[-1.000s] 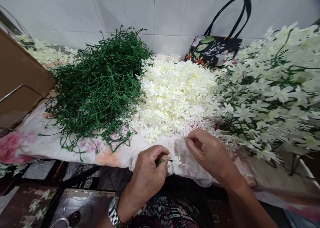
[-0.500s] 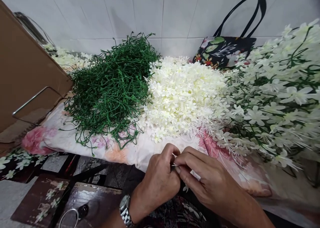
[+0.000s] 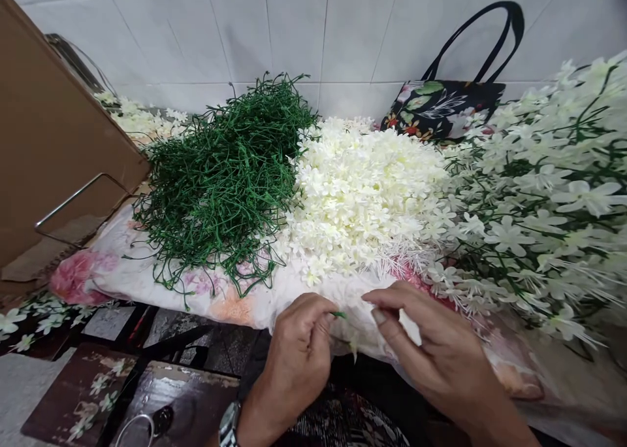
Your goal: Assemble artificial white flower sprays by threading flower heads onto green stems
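My left hand [image 3: 301, 349] is closed, thumb against forefinger, on a green plastic stem [image 3: 339, 314] whose tip pokes out toward the right. Below that tip a pale petal-like piece hangs, blurred. My right hand [image 3: 426, 342] is a short way to the right, thumb and forefinger apart, with nothing visible between them. Just beyond both hands lies a heap of loose white artificial blossoms [image 3: 362, 185]. To its left is a tangled pile of green plastic stems [image 3: 225, 179]. Finished-looking white flower sprays [image 3: 509, 234] with green stems are heaped at the right.
A flowered cloth [image 3: 235, 306] covers the work surface. At the left stands a cardboard box [image 3: 53, 133] by a bent metal wire handle [image 3: 73, 198]. A black floral bag [image 3: 441, 110] leans against the tiled wall [image 3: 274, 29]. Lower left are dark wooden boards [image 3: 181, 395].
My hands have drawn apart: the right moved right and its fingers opened, while the left shifted slightly left, still pinching. The green stem tip now shows. The whole view has tilted slightly upward.
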`<action>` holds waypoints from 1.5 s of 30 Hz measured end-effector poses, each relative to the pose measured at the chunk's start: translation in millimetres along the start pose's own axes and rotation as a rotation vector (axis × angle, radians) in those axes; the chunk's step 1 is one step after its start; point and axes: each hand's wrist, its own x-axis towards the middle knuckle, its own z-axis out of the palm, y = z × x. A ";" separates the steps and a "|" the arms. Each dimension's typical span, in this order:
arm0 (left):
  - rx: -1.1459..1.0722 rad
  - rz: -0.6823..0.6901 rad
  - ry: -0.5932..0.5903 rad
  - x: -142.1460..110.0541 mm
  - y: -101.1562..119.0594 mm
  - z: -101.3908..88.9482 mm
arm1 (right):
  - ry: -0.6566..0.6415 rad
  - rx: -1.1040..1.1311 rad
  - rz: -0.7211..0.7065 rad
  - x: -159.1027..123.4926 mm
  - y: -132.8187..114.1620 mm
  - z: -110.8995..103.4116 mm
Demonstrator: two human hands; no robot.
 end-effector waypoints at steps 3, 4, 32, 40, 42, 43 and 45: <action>0.004 -0.044 0.064 11.6 -8.0 -7.6 | 0.085 0.018 0.138 2.5 8.9 -2.5; 0.016 -0.050 0.078 16.5 -10.5 -9.2 | 0.088 0.034 0.181 2.7 11.9 -1.7; -1.090 -0.543 0.142 36.9 -1.7 -6.7 | 0.216 0.431 0.225 12.2 -1.9 11.9; -1.334 -0.600 0.064 14.3 5.6 6.9 | 0.229 0.367 -0.011 8.7 -20.6 30.5; -1.312 -0.599 0.087 11.8 4.6 8.4 | 0.245 0.309 -0.046 6.7 -20.9 32.0; -1.300 -0.598 0.101 10.8 3.7 9.1 | 0.256 0.286 -0.068 6.3 -21.2 32.4; -1.281 -0.585 0.130 9.4 1.7 10.4 | 0.272 0.239 -0.119 6.4 -22.0 32.7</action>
